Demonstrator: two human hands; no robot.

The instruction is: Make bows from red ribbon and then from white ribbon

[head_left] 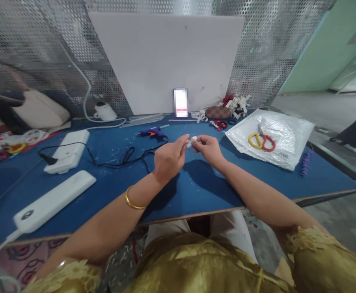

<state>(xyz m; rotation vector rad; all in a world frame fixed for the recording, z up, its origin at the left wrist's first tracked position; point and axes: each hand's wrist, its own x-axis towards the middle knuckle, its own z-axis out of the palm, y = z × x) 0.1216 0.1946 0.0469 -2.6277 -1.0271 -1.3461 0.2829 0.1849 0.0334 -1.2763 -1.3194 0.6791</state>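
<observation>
Above the blue table [196,191], my left hand [168,156] and my right hand [206,147] meet fingertip to fingertip. Both pinch a small white piece [192,141] held between them; it is too small to name. A gold bangle [132,201] circles my left wrist. A blue glue gun [153,132] with a black cord [125,158] lies just beyond my left hand.
White power strips [66,150] [52,201] lie at left. A clear plastic bag [272,136] with yellow and red rings [261,141] is at right. Red scissors [220,124], a brown pouch [217,112] and ribbon scraps sit at the back under a white board [165,61].
</observation>
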